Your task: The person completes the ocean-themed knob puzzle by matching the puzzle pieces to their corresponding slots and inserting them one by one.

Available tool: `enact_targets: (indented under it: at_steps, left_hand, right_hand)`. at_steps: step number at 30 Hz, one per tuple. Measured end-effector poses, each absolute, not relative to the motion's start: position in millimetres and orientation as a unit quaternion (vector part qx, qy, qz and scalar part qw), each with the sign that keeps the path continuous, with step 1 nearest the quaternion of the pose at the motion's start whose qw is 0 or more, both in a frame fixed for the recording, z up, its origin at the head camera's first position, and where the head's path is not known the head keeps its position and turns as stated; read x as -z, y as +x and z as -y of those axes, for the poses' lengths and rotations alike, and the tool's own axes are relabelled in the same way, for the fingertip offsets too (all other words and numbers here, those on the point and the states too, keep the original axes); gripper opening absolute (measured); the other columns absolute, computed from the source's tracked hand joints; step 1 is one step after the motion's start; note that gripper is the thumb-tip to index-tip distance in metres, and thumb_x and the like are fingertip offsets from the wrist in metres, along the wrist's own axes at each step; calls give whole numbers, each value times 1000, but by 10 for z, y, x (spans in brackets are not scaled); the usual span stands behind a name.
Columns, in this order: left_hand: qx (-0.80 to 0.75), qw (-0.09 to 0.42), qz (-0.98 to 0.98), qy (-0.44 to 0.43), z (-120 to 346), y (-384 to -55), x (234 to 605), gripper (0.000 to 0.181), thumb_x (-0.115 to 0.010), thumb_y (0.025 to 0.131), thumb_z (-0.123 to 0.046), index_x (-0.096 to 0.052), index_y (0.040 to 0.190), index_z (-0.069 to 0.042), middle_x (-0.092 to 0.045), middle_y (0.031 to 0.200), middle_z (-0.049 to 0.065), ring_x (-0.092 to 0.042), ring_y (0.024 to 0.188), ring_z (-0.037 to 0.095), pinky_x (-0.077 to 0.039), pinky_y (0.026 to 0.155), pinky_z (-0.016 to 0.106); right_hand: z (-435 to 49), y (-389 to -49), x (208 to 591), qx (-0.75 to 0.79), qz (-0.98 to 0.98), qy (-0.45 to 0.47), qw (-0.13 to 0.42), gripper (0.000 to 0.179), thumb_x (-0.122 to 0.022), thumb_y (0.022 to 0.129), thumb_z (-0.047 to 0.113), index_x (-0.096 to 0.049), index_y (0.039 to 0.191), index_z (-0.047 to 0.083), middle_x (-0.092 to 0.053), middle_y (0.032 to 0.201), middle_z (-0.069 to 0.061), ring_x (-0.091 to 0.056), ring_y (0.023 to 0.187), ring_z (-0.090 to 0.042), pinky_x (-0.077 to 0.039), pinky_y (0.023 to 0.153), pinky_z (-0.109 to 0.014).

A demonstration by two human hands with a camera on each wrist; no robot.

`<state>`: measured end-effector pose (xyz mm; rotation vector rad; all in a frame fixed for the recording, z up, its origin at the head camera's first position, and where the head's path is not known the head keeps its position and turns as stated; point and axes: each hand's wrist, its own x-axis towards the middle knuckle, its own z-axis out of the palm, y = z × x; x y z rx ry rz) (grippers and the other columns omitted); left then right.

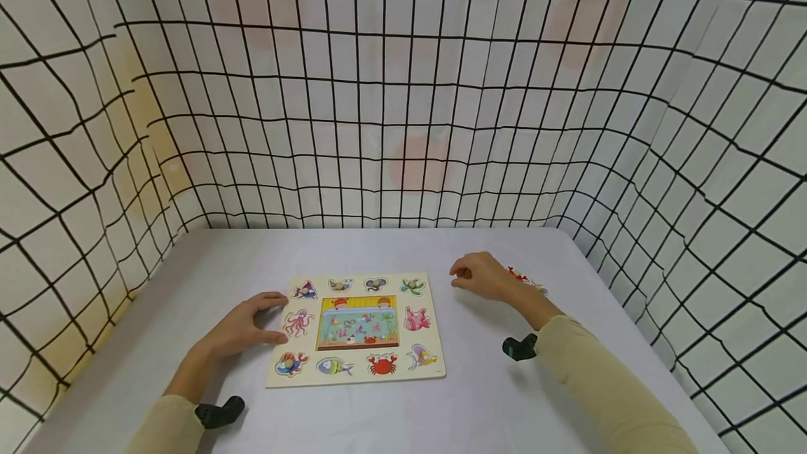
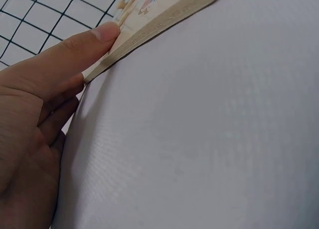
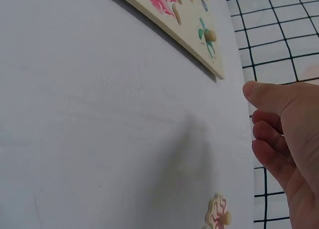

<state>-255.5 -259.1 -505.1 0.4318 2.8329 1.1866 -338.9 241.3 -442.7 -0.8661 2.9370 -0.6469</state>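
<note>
A wooden sea-animal puzzle board lies flat, an aquarium picture at its middle. Knobbed pieces sit in several recesses, including a green piece in the near-right-wrist corner; other places, such as the octopus, show no knob. At the board's left edge is my left hand, thumb and fingers spread apart; its thumb rests on the rim. My right hand hovers right of the board with loosely bent fingers, nothing visible in them. Loose puzzle pieces lie behind its wrist, partly hidden.
A white cloth covers the table. Black grid netting over pale sheets encloses the back and both sides. Dark wrist devices sit at the cuffs of both beige sleeves.
</note>
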Motion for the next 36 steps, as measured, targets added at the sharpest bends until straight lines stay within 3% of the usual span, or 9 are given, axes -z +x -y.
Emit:
enact_targets:
  at_steps: [26,36]
  left_hand:
    - [-386,26,-910,150,2594,-2555,5047,80,-95,75,-35,-62,138,2,-49,149,26,-34,143,51,-26,115,69]
    - [-388,17,-909,154,2605,-2560,5048,79,-94,75,-34,-63,138,0,-51,148,24,-35,142,51,-26,114,69]
  right_hand:
    - [-3310,-3155,4629,233,-943,-236,-12,18,-78,93,11,-76,108,2,-66,89,7,-59,82,-12,-54,72,-29]
    - [-3606,-3077,4642,234,-953,-193,-18,21,-76,95,14,-75,112,0,-69,93,1,-62,86,-18,-57,79,-36]
